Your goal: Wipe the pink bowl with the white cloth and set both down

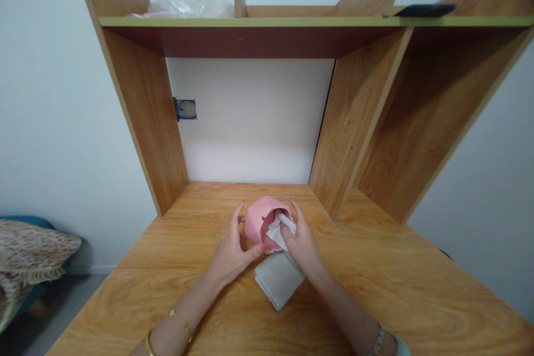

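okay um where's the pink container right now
In the head view, the pink container is just below centre, held in the left hand, its opening turned toward the right hand, which holds a cloth partly inside it.

From my end of the feed, I make out 0 readable texts, labels, brands, numbers or signs in the head view.
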The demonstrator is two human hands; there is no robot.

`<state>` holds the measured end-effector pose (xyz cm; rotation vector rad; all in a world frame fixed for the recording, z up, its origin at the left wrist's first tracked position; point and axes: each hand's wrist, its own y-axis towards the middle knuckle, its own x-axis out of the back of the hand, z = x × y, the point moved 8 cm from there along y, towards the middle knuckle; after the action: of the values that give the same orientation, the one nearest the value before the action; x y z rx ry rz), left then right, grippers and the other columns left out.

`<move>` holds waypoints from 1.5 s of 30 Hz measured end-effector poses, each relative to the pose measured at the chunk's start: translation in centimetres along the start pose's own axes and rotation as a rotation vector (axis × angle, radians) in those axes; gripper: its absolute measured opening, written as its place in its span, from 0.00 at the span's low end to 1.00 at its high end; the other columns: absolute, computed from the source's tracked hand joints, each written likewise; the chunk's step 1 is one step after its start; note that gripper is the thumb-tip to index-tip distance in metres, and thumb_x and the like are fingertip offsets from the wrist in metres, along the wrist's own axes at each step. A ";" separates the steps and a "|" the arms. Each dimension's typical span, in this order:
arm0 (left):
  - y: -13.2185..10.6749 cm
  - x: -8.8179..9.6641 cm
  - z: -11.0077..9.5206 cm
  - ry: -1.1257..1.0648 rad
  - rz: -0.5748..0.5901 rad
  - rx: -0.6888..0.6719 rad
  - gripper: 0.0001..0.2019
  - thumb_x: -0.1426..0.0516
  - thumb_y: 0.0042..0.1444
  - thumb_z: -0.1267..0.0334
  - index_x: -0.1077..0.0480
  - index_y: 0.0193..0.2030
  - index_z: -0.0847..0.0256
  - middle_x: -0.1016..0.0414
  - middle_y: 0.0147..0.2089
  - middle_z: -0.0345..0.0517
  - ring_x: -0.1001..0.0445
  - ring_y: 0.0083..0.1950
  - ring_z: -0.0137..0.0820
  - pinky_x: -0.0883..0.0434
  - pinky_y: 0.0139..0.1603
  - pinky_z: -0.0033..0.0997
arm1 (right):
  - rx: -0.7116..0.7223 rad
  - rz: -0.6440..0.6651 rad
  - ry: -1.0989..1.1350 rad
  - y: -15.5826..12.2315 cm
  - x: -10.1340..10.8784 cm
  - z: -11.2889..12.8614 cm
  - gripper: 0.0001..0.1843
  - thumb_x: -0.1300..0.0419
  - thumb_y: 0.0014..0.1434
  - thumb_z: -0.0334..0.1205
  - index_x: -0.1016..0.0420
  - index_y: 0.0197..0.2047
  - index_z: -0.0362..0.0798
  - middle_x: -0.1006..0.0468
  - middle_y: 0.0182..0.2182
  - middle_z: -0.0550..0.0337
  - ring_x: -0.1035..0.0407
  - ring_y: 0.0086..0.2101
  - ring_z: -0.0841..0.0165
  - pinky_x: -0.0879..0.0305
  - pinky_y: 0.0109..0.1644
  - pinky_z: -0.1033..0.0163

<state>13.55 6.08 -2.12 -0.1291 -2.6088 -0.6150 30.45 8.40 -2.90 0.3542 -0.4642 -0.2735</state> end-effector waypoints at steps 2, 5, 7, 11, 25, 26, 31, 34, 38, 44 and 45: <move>-0.2 -0.9 -0.2 -0.047 0.027 -0.014 0.47 0.41 0.43 0.50 0.65 0.63 0.60 0.38 0.51 0.54 0.32 0.46 0.39 0.34 0.43 0.37 | 0.000 -0.046 0.102 0.1 0.1 -0.4 0.32 0.51 0.48 0.32 0.50 0.58 0.44 0.35 0.51 0.49 0.37 0.48 0.63 0.42 0.51 0.57; -0.5 -1.9 -0.5 -0.114 0.043 -0.033 0.46 0.41 0.44 0.52 0.66 0.62 0.61 0.37 0.51 0.54 0.35 0.49 0.39 0.35 0.46 0.37 | -0.012 -0.020 0.220 0.1 -0.8 -1.0 0.31 0.50 0.48 0.34 0.49 0.57 0.45 0.35 0.51 0.50 0.38 0.49 0.64 0.44 0.53 0.57; -0.5 -2.0 -0.6 -0.148 0.012 -0.042 0.43 0.42 0.47 0.54 0.65 0.61 0.62 0.38 0.51 0.54 0.35 0.50 0.38 0.36 0.47 0.36 | -0.032 0.005 0.256 0.0 -1.6 -1.3 0.31 0.49 0.47 0.34 0.49 0.56 0.45 0.34 0.49 0.51 0.37 0.48 0.64 0.43 0.52 0.57; -0.4 -1.4 -0.5 -0.136 -0.028 -0.007 0.39 0.43 0.48 0.57 0.63 0.60 0.63 0.34 0.46 0.52 0.31 0.41 0.33 0.33 0.42 0.33 | -0.061 0.043 0.233 -0.1 -2.2 -1.1 0.36 0.46 0.45 0.35 0.53 0.58 0.44 0.31 0.46 0.50 0.33 0.44 0.64 0.37 0.46 0.60; -0.4 -0.1 -0.9 0.261 0.036 -0.003 0.36 0.45 0.44 0.58 0.54 0.60 0.61 0.31 0.47 0.50 0.30 0.43 0.40 0.35 0.43 0.39 | 0.051 0.099 -0.384 -0.3 0.1 2.0 0.40 0.47 0.49 0.39 0.60 0.62 0.48 0.28 0.24 0.61 0.31 0.26 0.65 0.43 0.26 0.67; -0.4 0.1 -0.9 0.279 0.034 -0.007 0.36 0.46 0.44 0.58 0.54 0.60 0.60 0.31 0.47 0.50 0.30 0.42 0.40 0.35 0.43 0.39 | 0.073 0.106 -0.403 -0.4 0.0 2.3 0.39 0.47 0.49 0.38 0.60 0.62 0.48 0.27 0.25 0.60 0.31 0.26 0.65 0.43 0.27 0.67; -0.3 0.4 -0.9 0.391 0.081 -0.047 0.36 0.47 0.44 0.54 0.52 0.61 0.61 0.28 0.42 0.50 0.28 0.36 0.41 0.35 0.40 0.40 | 0.177 0.191 -0.420 -1.1 -1.0 3.1 0.38 0.48 0.50 0.36 0.60 0.62 0.47 0.26 0.30 0.56 0.31 0.32 0.63 0.41 0.32 0.65; -0.3 0.2 -0.8 0.428 0.112 -0.044 0.35 0.48 0.45 0.53 0.52 0.61 0.60 0.27 0.35 0.46 0.28 0.30 0.38 0.34 0.37 0.38 | 0.211 0.252 -0.395 -1.3 -1.6 3.0 0.37 0.50 0.50 0.33 0.61 0.63 0.47 0.25 0.32 0.55 0.31 0.33 0.63 0.40 0.34 0.64; -0.1 0.6 -0.8 0.347 0.067 -0.048 0.31 0.50 0.50 0.53 0.52 0.60 0.58 0.28 0.39 0.46 0.29 0.33 0.36 0.34 0.37 0.34 | 0.155 0.255 -0.299 -1.2 -1.7 2.1 0.38 0.51 0.50 0.31 0.61 0.63 0.47 0.25 0.31 0.57 0.30 0.31 0.64 0.39 0.33 0.64; 0.0 0.8 -0.2 0.160 -0.010 -0.003 0.34 0.51 0.53 0.50 0.59 0.62 0.61 0.32 0.44 0.49 0.30 0.33 0.32 0.34 0.36 0.33 | 0.042 0.099 -0.099 -0.4 -0.7 0.8 0.36 0.51 0.48 0.29 0.56 0.61 0.47 0.28 0.43 0.52 0.31 0.39 0.64 0.36 0.40 0.61; -0.1 0.5 -0.1 0.128 0.003 0.014 0.36 0.49 0.52 0.50 0.62 0.62 0.61 0.32 0.44 0.50 0.30 0.32 0.31 0.33 0.36 0.33 | 0.023 0.077 -0.058 -0.3 -0.6 0.5 0.36 0.51 0.48 0.29 0.56 0.61 0.46 0.30 0.45 0.51 0.32 0.40 0.64 0.36 0.41 0.60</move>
<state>13.16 5.98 -1.88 -0.0859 -2.4891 -0.5838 29.65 8.13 -2.81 0.3511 -0.5374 -0.2041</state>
